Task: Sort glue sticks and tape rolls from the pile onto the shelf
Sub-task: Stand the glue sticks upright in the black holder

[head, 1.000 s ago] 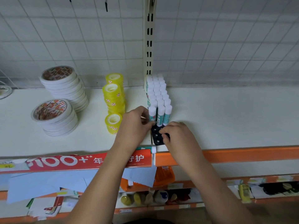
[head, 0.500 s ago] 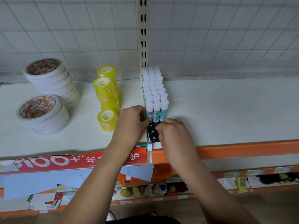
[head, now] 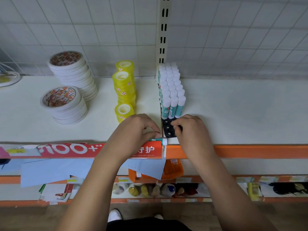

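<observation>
White-capped glue stick [head: 163, 141] is lying at shelf [head: 241, 114] front edge | left grip [head: 135, 130] curling round it | right grip [head: 191, 130] pinching black tray [head: 168, 129] | light, stiff, slick plastic, likely best held mid-barrel

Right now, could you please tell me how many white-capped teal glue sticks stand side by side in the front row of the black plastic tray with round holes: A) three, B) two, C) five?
A: three white-capped teal glue sticks stand side by side in the front row, right behind the empty holes of the black plastic tray that the right hand pinches.
</observation>
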A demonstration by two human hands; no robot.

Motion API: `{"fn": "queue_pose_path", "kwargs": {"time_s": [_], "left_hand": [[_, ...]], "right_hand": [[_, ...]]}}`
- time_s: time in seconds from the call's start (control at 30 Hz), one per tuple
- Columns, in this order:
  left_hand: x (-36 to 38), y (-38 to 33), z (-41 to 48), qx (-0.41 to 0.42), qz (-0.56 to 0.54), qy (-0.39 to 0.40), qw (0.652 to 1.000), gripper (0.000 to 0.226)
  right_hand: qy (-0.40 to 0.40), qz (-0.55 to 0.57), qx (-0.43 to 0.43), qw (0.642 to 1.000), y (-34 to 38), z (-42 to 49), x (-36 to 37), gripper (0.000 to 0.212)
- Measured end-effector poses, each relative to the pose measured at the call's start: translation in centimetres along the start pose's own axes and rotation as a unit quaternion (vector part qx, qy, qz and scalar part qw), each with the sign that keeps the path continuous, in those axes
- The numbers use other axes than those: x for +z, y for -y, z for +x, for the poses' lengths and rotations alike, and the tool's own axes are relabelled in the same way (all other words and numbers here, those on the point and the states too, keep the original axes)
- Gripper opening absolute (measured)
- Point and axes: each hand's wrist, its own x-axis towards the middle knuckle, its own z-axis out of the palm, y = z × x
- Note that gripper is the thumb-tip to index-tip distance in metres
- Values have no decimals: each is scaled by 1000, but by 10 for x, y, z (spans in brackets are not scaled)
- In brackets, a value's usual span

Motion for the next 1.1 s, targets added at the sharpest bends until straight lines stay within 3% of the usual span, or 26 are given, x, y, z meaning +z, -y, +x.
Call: {"fn": "queue_pose_path", "kwargs": {"time_s": [0.1, 0.27, 0.43, 0.57, 0.9, 1.1], "left_hand": [[-4, 1, -4, -16, 12, 15, 1000, 9], [-6, 4, -7, -23, 112, -40, 993, 18], [-12, 5, -12, -32, 135, 24, 990, 24], [-10, 1, -7, -26, 127, 27, 991, 28], [-11, -6, -1, 15, 71, -43, 996, 19], [-7, -11, 8, 51, 44, -137, 988, 17]], "right_hand": [[12, -6, 0, 1000, 0, 1, 0, 22], [30, 21, -18, 999, 2, -3, -8, 29], [37, 25, -67, 997, 13, -10, -11, 26], [58, 19, -95, 994, 18, -9, -6, 26], [68, -2, -101, 993, 15, 0, -2, 34], [24, 29, -31, 999, -7, 4, -19, 26]]}}
